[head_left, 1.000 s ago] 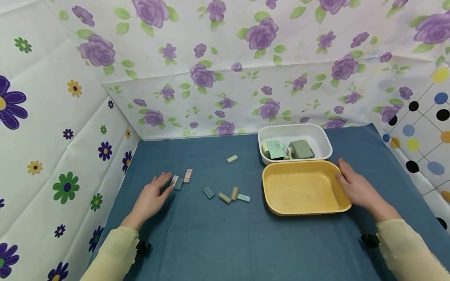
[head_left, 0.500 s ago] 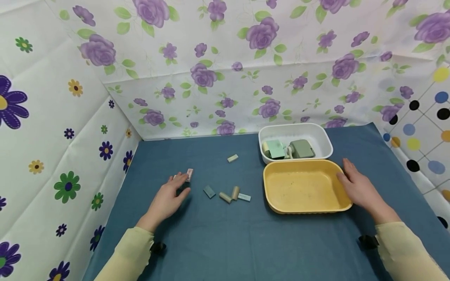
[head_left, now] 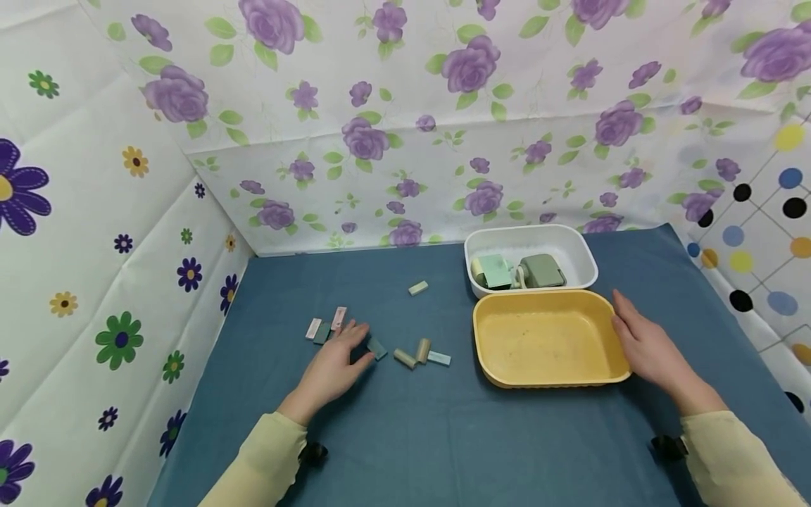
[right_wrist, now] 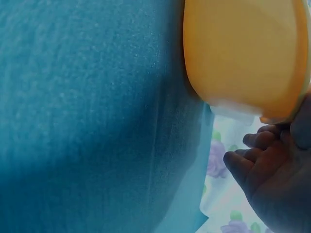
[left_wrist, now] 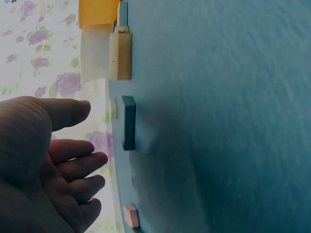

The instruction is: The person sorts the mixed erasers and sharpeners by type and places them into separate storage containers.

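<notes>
My left hand (head_left: 336,366) hovers above the blue cloth with relaxed fingers and holds nothing. Nearest to it lies a dark teal block (head_left: 376,347), seen edge-on in the left wrist view, apart from the fingertips. Just beyond the fingers are a pink block (head_left: 338,318), a pale pink block (head_left: 313,328) and another teal block (head_left: 322,333). My right hand (head_left: 652,348) rests against the right end of the yellow tray (head_left: 551,377), thumb at its rim. In the right wrist view its fingers lie loosely bent outside the tray wall.
Right of the teal block lie two tan pieces (head_left: 405,358) and a light blue block (head_left: 439,358). A cream block (head_left: 418,287) lies farther back. Behind the yellow tray stands a white bin (head_left: 579,260) with a mint-green box (head_left: 495,270) and a grey-green box (head_left: 542,270) inside.
My left hand has moved rightward, past the pink and teal blocks to the single teal block, uncovering those it passed over. The right hand stays at the yellow tray.
</notes>
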Demonstrator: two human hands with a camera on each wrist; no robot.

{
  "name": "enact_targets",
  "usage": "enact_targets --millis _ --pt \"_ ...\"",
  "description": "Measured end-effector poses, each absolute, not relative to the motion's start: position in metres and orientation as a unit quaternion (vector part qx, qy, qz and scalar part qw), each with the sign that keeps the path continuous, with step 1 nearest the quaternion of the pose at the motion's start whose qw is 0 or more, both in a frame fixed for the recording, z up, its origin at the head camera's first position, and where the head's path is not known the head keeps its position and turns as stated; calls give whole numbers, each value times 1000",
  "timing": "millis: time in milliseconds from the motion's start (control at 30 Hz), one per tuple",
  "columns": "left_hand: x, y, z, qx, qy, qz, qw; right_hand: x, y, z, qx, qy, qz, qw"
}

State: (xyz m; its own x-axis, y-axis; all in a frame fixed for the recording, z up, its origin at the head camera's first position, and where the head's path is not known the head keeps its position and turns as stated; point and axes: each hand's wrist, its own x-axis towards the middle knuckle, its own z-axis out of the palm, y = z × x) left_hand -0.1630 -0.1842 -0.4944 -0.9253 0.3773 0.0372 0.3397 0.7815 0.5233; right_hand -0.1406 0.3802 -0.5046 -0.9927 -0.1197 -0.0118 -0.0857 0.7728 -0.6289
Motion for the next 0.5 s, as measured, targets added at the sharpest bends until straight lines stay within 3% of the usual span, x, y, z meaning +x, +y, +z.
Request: enact_targets --millis 500 --pt "-162 -177 -504 163 952 251 68 -142 371 -510 -64 950 -305 -5"
